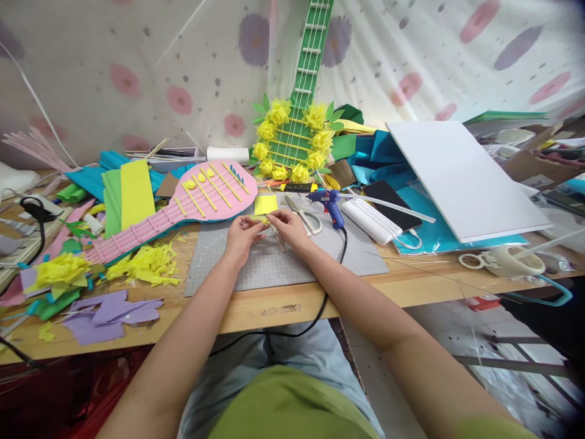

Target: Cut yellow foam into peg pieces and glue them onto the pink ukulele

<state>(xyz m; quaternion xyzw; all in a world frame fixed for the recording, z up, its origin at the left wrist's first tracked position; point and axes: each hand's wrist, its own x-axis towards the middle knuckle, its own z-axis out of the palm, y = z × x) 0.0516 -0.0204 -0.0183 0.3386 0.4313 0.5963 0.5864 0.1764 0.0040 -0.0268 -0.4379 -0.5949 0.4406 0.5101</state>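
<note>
My left hand [245, 236] and my right hand [289, 229] meet above the grey cutting mat [237, 277], fingertips pinched on a small piece of yellow paper [259, 218]. A thin pale strip hangs below my right fingers; what it belongs to I cannot make out. Just behind my hands lies a yellow paper square [265, 204]. Scissors [307, 216] with white handles rest right beside my right hand. Farther right is a blue glue gun [329, 204] with a white glue stick in its back, its black cord running off the table's front edge.
A pink paper-covered lute shape [217, 195] lies to the left, near yellow paper shreds [150, 263] and purple scraps [103, 314]. A green instrument with yellow paper flowers [292, 143] leans at the back. On the right are a white power strip [371, 221], a phone, a white board [466, 177] and a cup [514, 261].
</note>
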